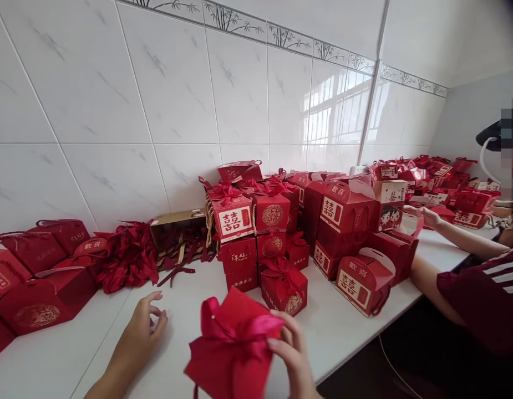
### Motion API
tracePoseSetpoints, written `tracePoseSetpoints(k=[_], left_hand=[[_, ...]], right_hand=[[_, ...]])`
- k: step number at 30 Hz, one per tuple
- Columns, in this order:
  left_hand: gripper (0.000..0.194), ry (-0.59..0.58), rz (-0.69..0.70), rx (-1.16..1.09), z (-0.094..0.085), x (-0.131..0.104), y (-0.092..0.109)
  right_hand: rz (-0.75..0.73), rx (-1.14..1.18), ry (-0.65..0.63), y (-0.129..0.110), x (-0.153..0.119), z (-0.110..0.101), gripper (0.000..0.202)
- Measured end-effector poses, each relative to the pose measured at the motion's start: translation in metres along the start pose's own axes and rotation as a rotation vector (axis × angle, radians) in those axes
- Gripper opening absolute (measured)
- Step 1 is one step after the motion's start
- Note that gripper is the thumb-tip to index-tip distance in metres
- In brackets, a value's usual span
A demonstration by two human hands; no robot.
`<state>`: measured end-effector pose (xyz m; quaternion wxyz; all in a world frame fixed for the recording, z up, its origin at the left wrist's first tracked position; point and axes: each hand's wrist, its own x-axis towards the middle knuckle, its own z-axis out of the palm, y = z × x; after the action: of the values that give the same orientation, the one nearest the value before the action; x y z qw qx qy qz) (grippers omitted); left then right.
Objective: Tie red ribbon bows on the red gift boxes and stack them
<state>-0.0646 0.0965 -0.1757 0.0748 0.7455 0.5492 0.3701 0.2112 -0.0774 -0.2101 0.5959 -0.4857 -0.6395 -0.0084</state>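
A red gift box (217, 363) with a glossy ribbon bow (243, 335) on top is tilted toward me at the front of the table. My right hand (293, 352) grips its right side, fingertips on the bow's edge. Over the white tabletop to the left, my left hand (146, 327) is empty, its fingers loosely curled and apart. Beyond it lies a heap of dark red ribbons (127, 257). Just behind the held box sits another bowed red box (284, 291), at the foot of stacked red boxes (235, 221).
Red boxes (40, 310) line the left side. An open carton (179, 221) holding strips stands by the tiled wall (181, 100). Handled boxes (362, 282) stand right of centre. A person's arm (460, 235) reaches over the table at right, near a pile of boxes (468, 202).
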Motion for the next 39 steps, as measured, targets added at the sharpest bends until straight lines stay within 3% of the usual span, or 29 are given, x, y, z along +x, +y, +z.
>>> tracePoseSetpoints(k=[2,4,7,9,12,15,17,21,25,28,31,34,39], left_hand=[[0.041,0.001,0.018,0.000,0.000,0.001,-0.001],[0.041,0.002,0.032,-0.001,0.000,0.001,-0.003],[0.041,-0.001,0.036,-0.008,0.001,0.002,-0.006],[0.042,0.001,0.032,-0.012,0.001,0.004,-0.007],[0.043,0.012,0.014,-0.022,0.003,0.005,-0.009],[0.045,0.017,0.003,-0.040,0.004,0.006,-0.009],[0.045,0.015,0.003,-0.047,0.005,0.005,-0.008],[0.046,-0.001,0.017,-0.042,0.005,0.005,-0.008],[0.048,-0.014,0.001,-0.022,0.004,0.004,-0.007],[0.046,-0.033,0.014,0.006,0.003,0.003,-0.006],[0.046,-0.075,0.002,0.038,0.003,0.003,-0.007],[0.046,-0.078,-0.001,0.043,0.003,0.004,-0.009],[0.046,-0.054,0.026,0.030,0.007,0.007,-0.016]], right_hand=[[-0.062,0.020,-0.108,-0.010,0.003,0.009,0.093],[-0.097,0.028,-0.109,-0.014,0.008,0.003,0.084],[-0.035,-0.072,0.167,-0.006,0.019,-0.027,0.051],[0.107,-0.225,0.280,0.006,0.030,-0.046,0.053],[0.268,-0.295,0.085,0.027,0.044,-0.056,0.078],[0.333,-0.221,0.005,0.040,0.046,-0.050,0.078],[0.294,-0.184,0.117,0.043,0.042,-0.048,0.072],[0.140,-0.262,0.506,0.042,0.047,-0.061,0.070],[0.028,-0.331,0.635,0.055,0.090,-0.075,0.077],[0.003,-0.288,0.610,0.079,0.130,-0.075,0.080],[0.099,-0.282,0.450,0.103,0.157,-0.070,0.081],[0.167,-0.292,0.282,0.120,0.166,-0.066,0.080],[0.188,-0.299,0.225,0.130,0.167,-0.066,0.084]])
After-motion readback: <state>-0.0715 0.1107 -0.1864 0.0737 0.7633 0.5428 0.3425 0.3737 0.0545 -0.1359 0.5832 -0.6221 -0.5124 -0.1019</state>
